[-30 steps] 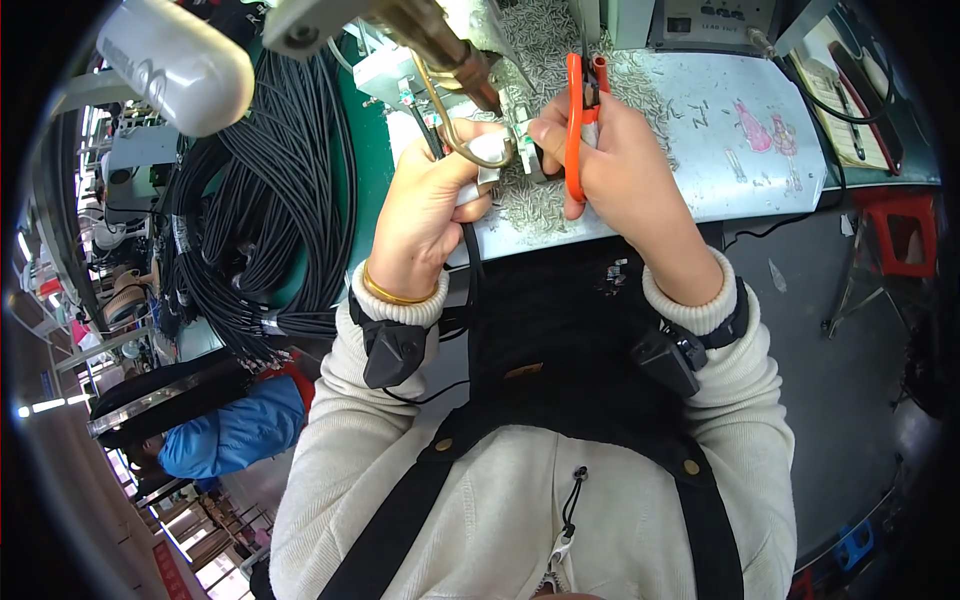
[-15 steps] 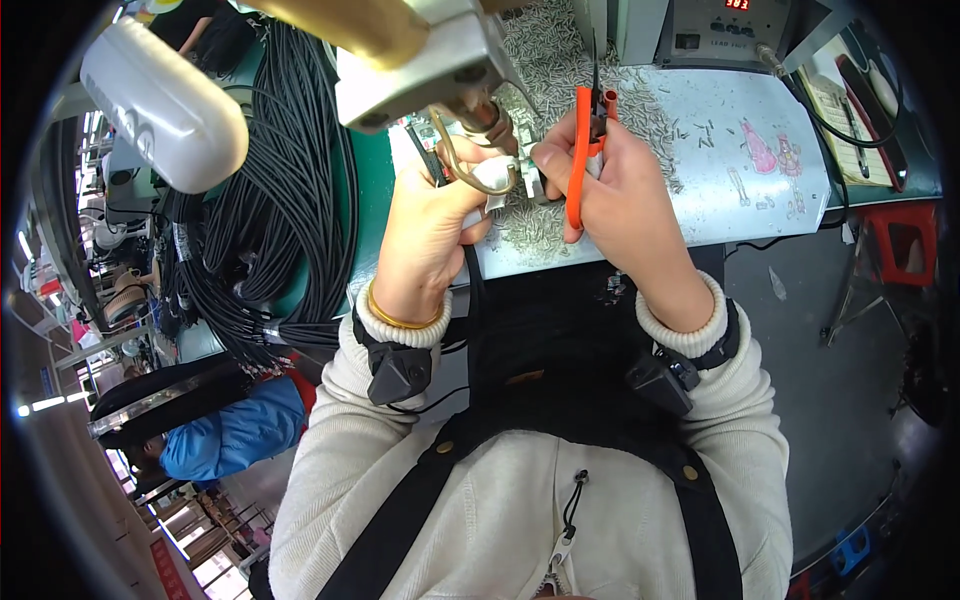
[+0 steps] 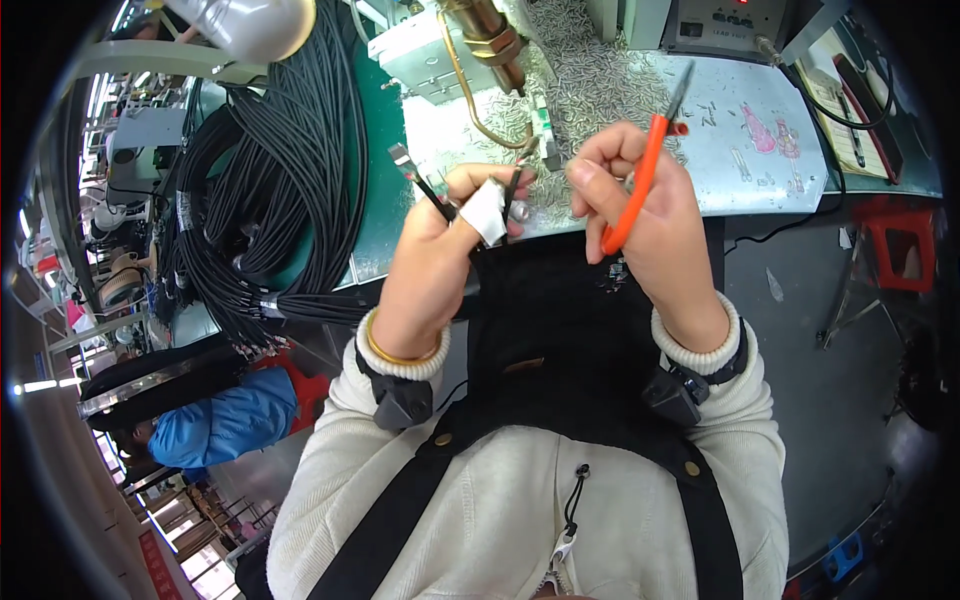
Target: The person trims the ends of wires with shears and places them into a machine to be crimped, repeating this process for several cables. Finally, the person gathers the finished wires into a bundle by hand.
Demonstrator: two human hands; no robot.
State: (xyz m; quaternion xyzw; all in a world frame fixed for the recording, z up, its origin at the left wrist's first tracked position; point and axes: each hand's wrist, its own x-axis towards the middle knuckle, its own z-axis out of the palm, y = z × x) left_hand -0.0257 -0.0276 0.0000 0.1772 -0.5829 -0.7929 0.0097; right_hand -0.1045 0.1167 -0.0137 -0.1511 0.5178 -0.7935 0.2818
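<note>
Black cable (image 3: 433,197) is clamped in the left fingers (image 3: 474,180), and the right fingers (image 3: 616,139) grip an orange-handled tool (image 3: 642,185).

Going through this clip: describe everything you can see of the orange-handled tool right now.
The orange-handled tool has a long, slightly curved, smooth handle that looks like plastic, and a narrow, dark grey, metal-looking end tapering to a point. It slants across the right hand, its tip pointing away from the person and slightly right, over the pale work surface. Only that hand visibly touches it. Fingers hide part of it, so whether its jaws are open cannot be told.
</note>
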